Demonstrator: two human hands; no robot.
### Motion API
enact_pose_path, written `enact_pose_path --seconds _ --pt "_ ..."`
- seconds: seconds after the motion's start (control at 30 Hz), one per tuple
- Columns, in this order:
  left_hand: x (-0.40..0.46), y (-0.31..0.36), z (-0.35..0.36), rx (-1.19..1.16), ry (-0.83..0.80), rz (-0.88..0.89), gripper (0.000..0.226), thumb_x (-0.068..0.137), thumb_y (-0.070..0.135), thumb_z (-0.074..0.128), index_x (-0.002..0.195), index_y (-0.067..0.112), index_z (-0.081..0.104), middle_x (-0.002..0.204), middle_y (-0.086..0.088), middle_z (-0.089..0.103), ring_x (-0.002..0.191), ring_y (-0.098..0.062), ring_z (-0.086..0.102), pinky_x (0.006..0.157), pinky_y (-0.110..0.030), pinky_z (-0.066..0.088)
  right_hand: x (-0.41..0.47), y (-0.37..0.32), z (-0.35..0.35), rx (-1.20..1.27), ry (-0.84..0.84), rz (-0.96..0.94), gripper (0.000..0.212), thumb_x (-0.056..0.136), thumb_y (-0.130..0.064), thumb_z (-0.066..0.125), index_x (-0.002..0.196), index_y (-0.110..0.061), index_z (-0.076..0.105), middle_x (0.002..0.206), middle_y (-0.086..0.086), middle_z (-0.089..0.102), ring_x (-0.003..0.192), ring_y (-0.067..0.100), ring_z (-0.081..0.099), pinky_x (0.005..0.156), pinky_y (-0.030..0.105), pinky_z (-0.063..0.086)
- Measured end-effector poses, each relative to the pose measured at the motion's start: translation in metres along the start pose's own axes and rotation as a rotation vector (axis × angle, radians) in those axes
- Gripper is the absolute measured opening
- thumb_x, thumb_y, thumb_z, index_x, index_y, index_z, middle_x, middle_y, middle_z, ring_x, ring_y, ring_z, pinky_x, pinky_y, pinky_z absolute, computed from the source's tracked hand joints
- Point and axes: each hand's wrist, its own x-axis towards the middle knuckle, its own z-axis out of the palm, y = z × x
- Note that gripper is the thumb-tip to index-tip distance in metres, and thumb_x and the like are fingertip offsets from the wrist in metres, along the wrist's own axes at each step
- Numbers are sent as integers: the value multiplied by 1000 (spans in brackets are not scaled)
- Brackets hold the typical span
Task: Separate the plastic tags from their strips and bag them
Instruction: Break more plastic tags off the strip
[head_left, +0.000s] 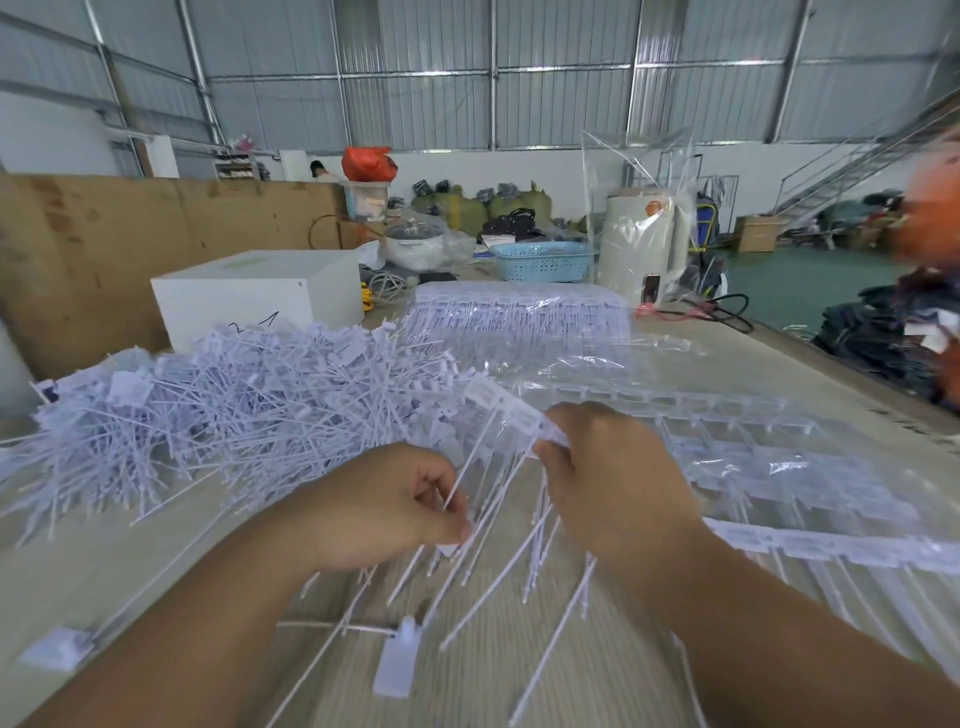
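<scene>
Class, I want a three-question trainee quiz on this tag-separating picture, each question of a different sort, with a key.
1. True or false: the right hand holds the strip of tags by its head end.
2. Where is the big pile of loose tags? A) left of the hands B) inside the blue basket C) on the white box
3. Fill in: the left hand pinches one thin ____ hanging from the strip.

Key: 1 true; 2 A; 3 tail.
</scene>
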Motion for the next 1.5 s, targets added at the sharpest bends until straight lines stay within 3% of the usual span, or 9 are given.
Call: enact_pose_path --seconds 0.47,0.6,0.8,0.9,1.0,1.13,1.23,1.37,1.5 --pt "-4 7 0 22 40 50 51 54 74 70 90 38 67 61 15 53 54 1 47 55 -19 37 2 20 -33 161 176 -110 36 91 -22 59 64 -19 35 60 -2 40 57 20 44 52 36 36" --pt "-4 17 10 -197 105 142 48 62 73 63 97 39 66 76 5 64 67 -7 58 66 -26 45 1 19 -36 149 19 -235 25 95 -29 52 74 -16 47 68 -2 47 66 20 49 64 42 44" --pt "-1 40 19 -841 89 124 53 85 58 51 94 6 58 58 0 59 41 -9 45 38 -15 31 -6 6 -30 202 -52 -401 18 99 -29 47 89 -16 53 75 -7 44 72 16 49 70 43 44" --pt "-5 41 22 -770 220 192 30 82 30 63 110 18 62 59 2 58 46 -11 48 42 -18 34 -8 2 -29 210 -99 -409 21 98 -33 48 115 -26 59 81 -9 46 77 14 52 72 41 46" --pt "-4 39 18 -745 392 217 16 89 5 63 89 18 72 57 -1 58 47 -11 47 41 -16 37 -10 -1 -32 176 -117 -358 40 96 -49 41 134 -40 47 90 -10 53 83 14 56 74 38 48" --pt "-2 31 -6 -933 678 173 20 88 -1 58 80 14 70 51 0 56 42 -7 44 39 -15 33 -8 7 -43 105 -112 -254 59 83 -73 18 113 -35 51 84 -12 55 77 13 56 69 35 49" --pt "-1 19 -26 -1021 876 130 24 87 0 58 74 17 69 48 5 55 42 -5 45 41 -16 33 -4 15 -51 -36 -33 -165 41 87 -68 28 89 -31 47 79 -12 55 77 16 57 72 34 46" --pt "2 5 -34 -823 1076 84 30 90 2 55 74 25 65 50 11 57 46 -2 49 46 -18 37 -3 18 -53 -128 37 -73 26 91 -50 46 80 -27 42 78 -8 54 75 20 54 75 33 40" --pt "-2 11 -11 -329 928 214 29 93 13 57 85 41 61 65 13 59 49 2 48 45 -12 37 -6 8 -46 -74 83 -139 32 91 -49 47 72 -25 39 71 -6 48 70 22 51 58 31 36"
